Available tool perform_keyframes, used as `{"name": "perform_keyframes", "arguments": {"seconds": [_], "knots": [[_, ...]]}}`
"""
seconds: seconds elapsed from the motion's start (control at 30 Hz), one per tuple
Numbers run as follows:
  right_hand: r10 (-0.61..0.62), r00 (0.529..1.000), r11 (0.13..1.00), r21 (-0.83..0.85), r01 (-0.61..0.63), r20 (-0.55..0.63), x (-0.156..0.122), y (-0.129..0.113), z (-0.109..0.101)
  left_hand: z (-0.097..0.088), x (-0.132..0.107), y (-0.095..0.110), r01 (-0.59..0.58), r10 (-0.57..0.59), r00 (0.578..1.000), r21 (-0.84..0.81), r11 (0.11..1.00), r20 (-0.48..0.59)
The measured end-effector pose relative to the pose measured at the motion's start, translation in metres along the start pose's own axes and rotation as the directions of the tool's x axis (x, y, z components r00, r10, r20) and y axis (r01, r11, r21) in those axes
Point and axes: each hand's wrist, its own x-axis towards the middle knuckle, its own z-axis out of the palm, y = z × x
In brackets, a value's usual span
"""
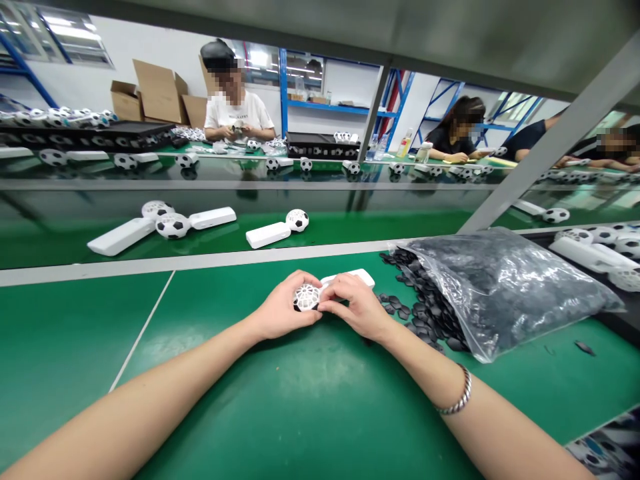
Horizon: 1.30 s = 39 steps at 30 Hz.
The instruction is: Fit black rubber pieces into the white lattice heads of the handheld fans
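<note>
A white football-shaped handheld fan (307, 298) with an open grille on its round head is in front of me over the green table. My left hand (283, 308) wraps round the left side of that head, thumb below and fingers above. The fan's white handle (364, 278) points away to the right behind my right hand (357, 308). The thumb and forefinger of my right hand are pinched together against the right side of the head. Whatever is between those fingertips is hidden. Black pentagon pieces (425, 313) lie in a loose pile right of my right hand.
A clear plastic bag (510, 287) of black pieces spills onto the table at right. Beyond the pale ledge, more fans (270, 233) lie on the green conveyor (340, 230). A black tray (620, 313) of fans stands at far right. A slanted metal post (535, 147) crosses there; co-workers sit opposite.
</note>
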Motion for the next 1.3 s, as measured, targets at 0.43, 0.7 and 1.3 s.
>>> {"name": "perform_keyframes", "arguments": {"seconds": [0.43,0.7,1.3], "knots": [[-0.012,1.0,0.999,0.033,0.013,-0.02,0.002,0.002,0.003,-0.001,0.0,0.002,0.029,-0.029,0.999,0.001,1.0,0.018],[0.068,0.998,0.991,0.119,-0.068,0.005,0.006,-0.003,-0.001,0.001,0.002,0.005,0.067,-0.067,0.998,-0.025,0.997,-0.003],[0.11,0.994,0.976,0.188,-0.108,-0.001,0.009,0.001,0.001,0.012,0.002,0.004,0.1,-0.103,0.989,-0.039,0.994,-0.105]]}}
